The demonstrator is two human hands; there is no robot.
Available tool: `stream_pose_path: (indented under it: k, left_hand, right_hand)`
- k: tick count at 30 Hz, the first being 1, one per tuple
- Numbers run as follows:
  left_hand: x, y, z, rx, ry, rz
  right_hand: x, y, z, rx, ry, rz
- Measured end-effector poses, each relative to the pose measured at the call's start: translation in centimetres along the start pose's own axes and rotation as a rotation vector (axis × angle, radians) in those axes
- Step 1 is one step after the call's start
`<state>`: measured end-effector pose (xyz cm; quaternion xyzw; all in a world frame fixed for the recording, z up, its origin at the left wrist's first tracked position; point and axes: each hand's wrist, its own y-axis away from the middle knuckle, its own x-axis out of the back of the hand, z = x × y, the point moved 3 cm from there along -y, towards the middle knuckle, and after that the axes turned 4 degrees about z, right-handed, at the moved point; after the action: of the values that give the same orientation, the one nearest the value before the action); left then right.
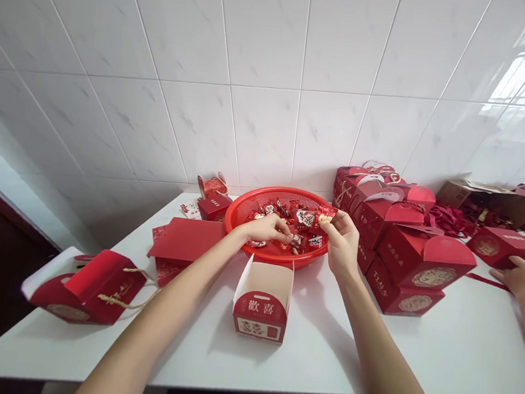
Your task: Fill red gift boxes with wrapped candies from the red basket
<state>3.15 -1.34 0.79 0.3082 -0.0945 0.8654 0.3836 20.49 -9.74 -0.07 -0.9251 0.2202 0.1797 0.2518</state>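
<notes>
A plain home-style workroom set up for packing gift boxes: a white table (322,351) against a white tiled wall (256,66), stacked red gift boxes (406,248), a red basket (252,211) of wrapped sweets, and an open cardboard carton (458,192).

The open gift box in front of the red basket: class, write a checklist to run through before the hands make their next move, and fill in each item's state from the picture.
1. Open gift box upright with flaps up: ok.
2. Box sits just in front of the red basket, between the forearms: ok.
3. Basket holds wrapped candies: ok.
4. Right hand grips red wrappers at the fingertips: ok.
5. Left hand rests on the candies; whether it has pinched one: cannot tell.
6. Inside of the box, filled or not: cannot tell.
</notes>
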Motion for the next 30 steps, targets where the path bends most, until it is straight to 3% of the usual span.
stream_pose_path:
  k: [3, 7, 18, 20, 23, 25, 30]
  left_hand:
    - [0.6, -0.1, 0.1, -0.055, 0.086, 0.163]
    - [1.0, -0.2, 0.1, -0.116, 0.212, 0.295]
    - [0.8, 0.0, 0.5, -0.205, 0.316, 0.331]
    - [0.7, 0.0, 0.7, -0.150, 0.146, 0.379]
    - [0.5, 0.1, 0.8, 0.005, -0.320, 0.378]
    - [0.3, 0.3, 0.6, 0.107, -0.508, 0.292]
    - [0.0, 0.7, -1.0, 0.341, -0.654, 0.044]
  right_hand:
    - [0.2, 0.0, -0.2, 0.019, 0.039, 0.021]
    - [0.4, 0.0, 0.0, 0.019, 0.098, 0.032]
    - [0.3, 0.1, 0.0, 0.013, 0.103, 0.004]
    - [0.3, 0.1, 0.0, 0.015, 0.097, -0.001]
    - [0.4, 0.1, -0.1, 0.011, 0.100, 0.006]
    - [0.4, 0.1, -0.2, 0.005, 0.098, 0.015]
    - [0.6, 0.0, -0.7, 0.007, 0.072, 0.025]
